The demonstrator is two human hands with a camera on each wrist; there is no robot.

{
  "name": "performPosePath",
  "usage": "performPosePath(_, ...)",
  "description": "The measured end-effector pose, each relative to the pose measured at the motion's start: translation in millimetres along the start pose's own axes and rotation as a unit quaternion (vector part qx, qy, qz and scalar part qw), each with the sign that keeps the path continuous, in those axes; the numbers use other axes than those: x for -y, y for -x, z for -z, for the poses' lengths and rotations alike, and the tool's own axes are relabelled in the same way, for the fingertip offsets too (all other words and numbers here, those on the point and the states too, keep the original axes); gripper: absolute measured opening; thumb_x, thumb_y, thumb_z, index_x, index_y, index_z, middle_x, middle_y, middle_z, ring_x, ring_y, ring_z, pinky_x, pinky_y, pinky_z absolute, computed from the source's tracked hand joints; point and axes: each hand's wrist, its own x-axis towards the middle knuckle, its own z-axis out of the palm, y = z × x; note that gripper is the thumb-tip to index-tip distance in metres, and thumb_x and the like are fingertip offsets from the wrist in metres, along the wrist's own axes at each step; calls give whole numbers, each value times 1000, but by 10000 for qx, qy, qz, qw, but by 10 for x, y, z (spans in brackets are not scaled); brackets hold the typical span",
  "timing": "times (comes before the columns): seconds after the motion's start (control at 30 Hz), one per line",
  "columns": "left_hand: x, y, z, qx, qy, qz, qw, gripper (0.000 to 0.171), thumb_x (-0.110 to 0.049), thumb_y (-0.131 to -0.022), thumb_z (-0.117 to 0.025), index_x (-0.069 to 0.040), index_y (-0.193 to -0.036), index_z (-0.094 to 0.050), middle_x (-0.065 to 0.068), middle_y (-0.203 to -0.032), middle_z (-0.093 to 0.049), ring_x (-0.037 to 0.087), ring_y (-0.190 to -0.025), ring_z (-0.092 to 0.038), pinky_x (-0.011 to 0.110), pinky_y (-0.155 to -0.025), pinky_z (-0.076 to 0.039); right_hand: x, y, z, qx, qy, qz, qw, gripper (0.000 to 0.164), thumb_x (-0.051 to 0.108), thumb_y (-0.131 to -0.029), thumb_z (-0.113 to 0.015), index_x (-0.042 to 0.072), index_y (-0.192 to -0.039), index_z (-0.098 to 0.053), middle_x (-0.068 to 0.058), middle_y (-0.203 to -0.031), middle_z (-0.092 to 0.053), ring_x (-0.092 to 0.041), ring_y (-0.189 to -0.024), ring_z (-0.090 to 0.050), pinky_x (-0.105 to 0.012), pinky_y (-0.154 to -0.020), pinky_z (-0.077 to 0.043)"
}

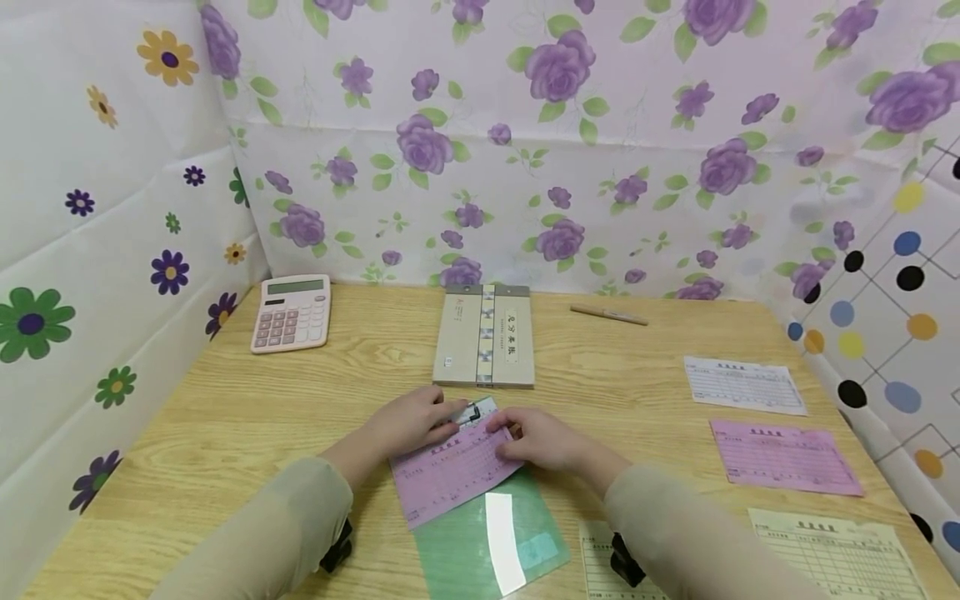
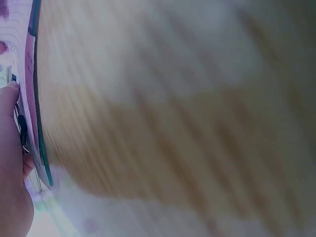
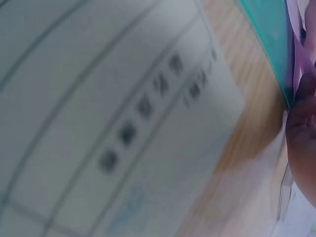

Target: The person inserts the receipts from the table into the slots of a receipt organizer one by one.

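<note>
A clipboard with a green see-through board (image 1: 465, 558) lies at an angle on the table, its metal clip (image 1: 471, 413) at the far end. Across its upper half rests a pink printed form (image 1: 450, 483), turned askew to the board. My left hand (image 1: 412, 425) grips the clip end, index finger stretched over the clip and thumb side on the form's top edge. At the form's right corner, my right hand (image 1: 536, 437) pinches the paper between thumb and fingers. The left wrist view shows the left hand (image 2: 12, 163) right at the black clip part (image 2: 22, 131).
Forms lie at right: white (image 1: 746, 386), pink (image 1: 786, 458) and yellow (image 1: 840, 554); another yellow form (image 1: 600, 558) is partly under my right sleeve. Behind the clipboard sits a banded ledger pack (image 1: 457, 342). A calculator (image 1: 292, 315) stands back left, a pen (image 1: 607, 315) back right.
</note>
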Motion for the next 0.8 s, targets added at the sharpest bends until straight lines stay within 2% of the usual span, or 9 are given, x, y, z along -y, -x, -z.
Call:
performPosePath(0.17,7,3,-3,-81,-28,-90,9999,42,-32,-91,-61,-15,-129,-58,2,-85,-50,10,-66,-42,21,-57,-39,18,-59,-85,-280,340,50,9990,34,17,-85,-66,9,-117,-60,0,-105,-59,-15,-92,-53,-36,-84,-44)
performPosePath(0.33,6,-10,-2,-16,-108,-50,9999,43,-29,-91,-61,-15,-131,-56,0,-82,-49,9,-63,-40,20,-54,-36,21,-74,-135,-519,681,263,9960,38,17,-82,-70,4,-116,-61,-6,-111,-59,-19,-100,-54,-39,-91,-42)
performPosePath(0.5,-31,-25,16,182,-177,39,9997,44,-26,-93,-58,-13,-134,-52,1,-81,-48,9,-61,-40,21,-52,-36,25,-73,-170,-664,1116,332,9910,38,17,-81,-72,4,-115,-62,-7,-105,-58,-17,-93,-53,-37,-85,-44)
performPosePath(0.67,-56,-37,30,460,-110,286,9985,45,-28,-95,-55,-13,-137,-48,0,-82,-48,9,-63,-41,22,-53,-37,-1,-93,-203,-744,1293,354,9882,37,18,-82,-72,6,-116,-63,-4,-100,-58,-14,-87,-51,-34,-79,-44)
performPosePath(0.8,-62,-43,44,676,143,609,9958,44,-30,-96,-52,-14,-137,-48,-1,-82,-48,10,-64,-43,23,-54,-39,16,-90,-210,-786,1243,314,9886,38,19,-82,-71,8,-117,-62,-4,-102,-58,-15,-89,-52,-36,-80,-44)
